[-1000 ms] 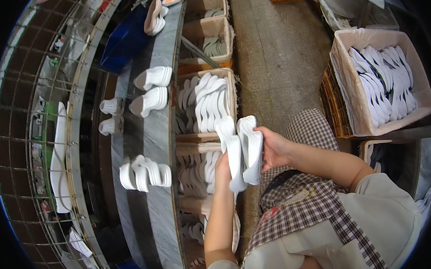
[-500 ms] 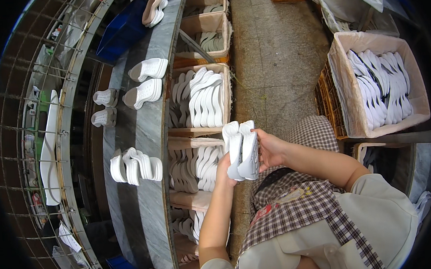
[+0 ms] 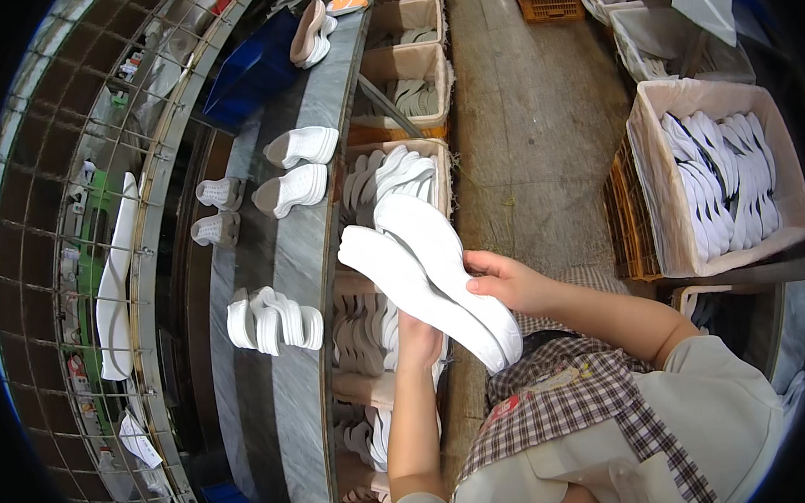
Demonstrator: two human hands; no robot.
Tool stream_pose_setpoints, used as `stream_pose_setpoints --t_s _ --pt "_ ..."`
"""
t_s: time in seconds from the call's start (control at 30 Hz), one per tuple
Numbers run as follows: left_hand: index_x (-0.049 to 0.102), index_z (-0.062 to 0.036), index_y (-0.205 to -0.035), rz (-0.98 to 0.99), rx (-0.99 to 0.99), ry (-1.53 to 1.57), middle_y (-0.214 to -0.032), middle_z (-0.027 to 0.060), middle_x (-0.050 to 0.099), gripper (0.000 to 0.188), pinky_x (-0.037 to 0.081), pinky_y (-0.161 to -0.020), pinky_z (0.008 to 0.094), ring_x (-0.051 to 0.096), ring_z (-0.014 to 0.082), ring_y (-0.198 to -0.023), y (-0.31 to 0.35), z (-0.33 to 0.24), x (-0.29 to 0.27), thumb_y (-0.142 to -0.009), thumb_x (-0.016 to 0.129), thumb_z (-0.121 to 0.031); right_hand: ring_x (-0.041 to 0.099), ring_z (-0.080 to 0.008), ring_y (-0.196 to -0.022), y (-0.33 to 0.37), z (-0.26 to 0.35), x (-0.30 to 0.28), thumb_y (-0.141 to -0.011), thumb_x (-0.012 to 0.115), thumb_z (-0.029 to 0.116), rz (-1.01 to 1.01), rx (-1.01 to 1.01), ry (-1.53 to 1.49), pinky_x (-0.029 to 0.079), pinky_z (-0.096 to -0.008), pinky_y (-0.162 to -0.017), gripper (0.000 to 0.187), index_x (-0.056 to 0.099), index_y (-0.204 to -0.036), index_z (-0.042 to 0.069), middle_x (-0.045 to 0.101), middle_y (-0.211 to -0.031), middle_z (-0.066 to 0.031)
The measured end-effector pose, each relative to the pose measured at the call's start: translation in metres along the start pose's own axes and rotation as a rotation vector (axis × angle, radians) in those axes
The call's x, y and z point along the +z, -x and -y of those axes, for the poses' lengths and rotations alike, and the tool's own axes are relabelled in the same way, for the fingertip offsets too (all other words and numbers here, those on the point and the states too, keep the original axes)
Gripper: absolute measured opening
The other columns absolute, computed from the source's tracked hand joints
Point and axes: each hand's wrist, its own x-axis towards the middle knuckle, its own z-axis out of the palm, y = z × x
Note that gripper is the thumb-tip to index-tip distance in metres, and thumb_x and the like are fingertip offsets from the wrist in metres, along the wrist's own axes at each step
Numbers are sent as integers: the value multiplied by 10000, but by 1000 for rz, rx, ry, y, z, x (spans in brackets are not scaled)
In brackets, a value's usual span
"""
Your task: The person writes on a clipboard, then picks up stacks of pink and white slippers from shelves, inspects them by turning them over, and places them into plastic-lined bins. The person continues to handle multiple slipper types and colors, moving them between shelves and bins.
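Two white shoe soles (image 3: 422,282) lie side by side in my hands, broad smooth faces turned up, slanting from upper left to lower right. My right hand (image 3: 506,281) grips the edge of the right-hand sole, thumb on top. My left hand (image 3: 418,340) is beneath the left-hand sole, which hides most of its fingers. To the left, a cluster of white soles (image 3: 274,322) stands on the grey marbled bench (image 3: 252,423). Farther up are two more stacks of white soles (image 3: 292,190).
Lined bins (image 3: 434,150) full of soles line the bench's right side. Across the aisle floor (image 3: 498,155), another lined bin (image 3: 649,175) holds white soles on an orange crate (image 3: 622,231). A wire mesh (image 3: 44,361) runs along the left, and a blue bin (image 3: 247,73) sits at the far left.
The pair of soles has turned from edge-on to showing its broad white faces, and now slants. My right hand has shifted its grip to the edge. The view has moved slightly.
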Motion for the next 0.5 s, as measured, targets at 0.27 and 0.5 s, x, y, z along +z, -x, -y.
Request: stream_pose_setpoints --t_s 0.27,0.5 --pt "366 -1 -1341 7 27 38 -1305 123 471 512 443 -965 370 503 248 -1161 -2 -8 6 -915 563 -206 402 -218 -1244 1 6 0 -903 521 114 83 -47 -17 342 -334 -1030 566 289 -1392 -51 406 -1356 -173" --pt "394 -30 -1320 -127 -79 52 -1244 104 506 442 482 -896 316 529 187 -1102 12 -27 9 -939 509 -221 345 -246 -1224 -10 24 -28 -831 544 18 317 -417 636 289 -336 -1062 529 466 -1345 115 352 -1278 -131"
